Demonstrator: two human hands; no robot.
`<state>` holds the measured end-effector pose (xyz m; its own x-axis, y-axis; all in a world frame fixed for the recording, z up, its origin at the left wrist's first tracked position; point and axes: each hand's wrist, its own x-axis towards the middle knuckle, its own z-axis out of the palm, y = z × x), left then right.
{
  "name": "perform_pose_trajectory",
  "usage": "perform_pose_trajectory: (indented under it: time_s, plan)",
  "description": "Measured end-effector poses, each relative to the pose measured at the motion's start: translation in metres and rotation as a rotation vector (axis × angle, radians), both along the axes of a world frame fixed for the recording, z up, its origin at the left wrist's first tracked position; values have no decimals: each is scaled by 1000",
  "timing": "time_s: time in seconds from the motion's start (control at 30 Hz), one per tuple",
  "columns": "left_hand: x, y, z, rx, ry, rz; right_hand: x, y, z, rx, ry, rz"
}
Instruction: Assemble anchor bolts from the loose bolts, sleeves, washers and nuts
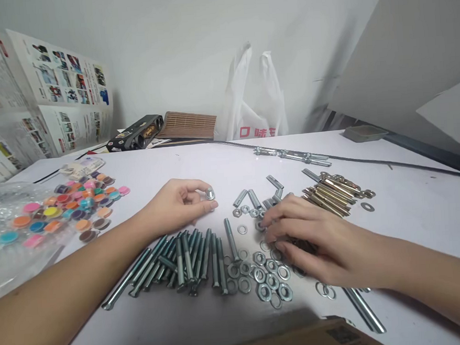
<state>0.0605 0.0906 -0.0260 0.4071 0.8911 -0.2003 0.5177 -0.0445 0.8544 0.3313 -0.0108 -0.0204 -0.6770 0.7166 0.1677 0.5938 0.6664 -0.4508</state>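
Observation:
My left hand pinches a small silver nut between thumb and forefinger, above the white table. Whether a bolt end sits inside it I cannot make out. Below lies a heap of long greenish-silver bolts, with one bolt apart on its right. My right hand reaches low over loose hardware, fingers curved and apart, fingertips at the nuts and short metal sleeves. Under and beside it spread hex nuts and washers; its palm hides part of them.
Brass-coloured bolts lie to the right; assembled silver anchors rest near a black cable. Colourful caps and clear plastic are at left. A white bag stands behind, a cardboard box in front.

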Motion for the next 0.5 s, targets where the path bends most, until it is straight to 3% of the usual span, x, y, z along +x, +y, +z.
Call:
perform_pose_trajectory:
  time_s: [0.13, 0.2, 0.5]
  plan:
    - [2, 2, 1, 2, 36, 24, -5, -2, -12, 227, 70, 72]
    - [1, 4, -1, 6, 34, 15, -6, -2, -14, 261, 74, 87]
    - [2, 2, -1, 16, 24, 32, -14, -4, -18, -72, -54, -153]
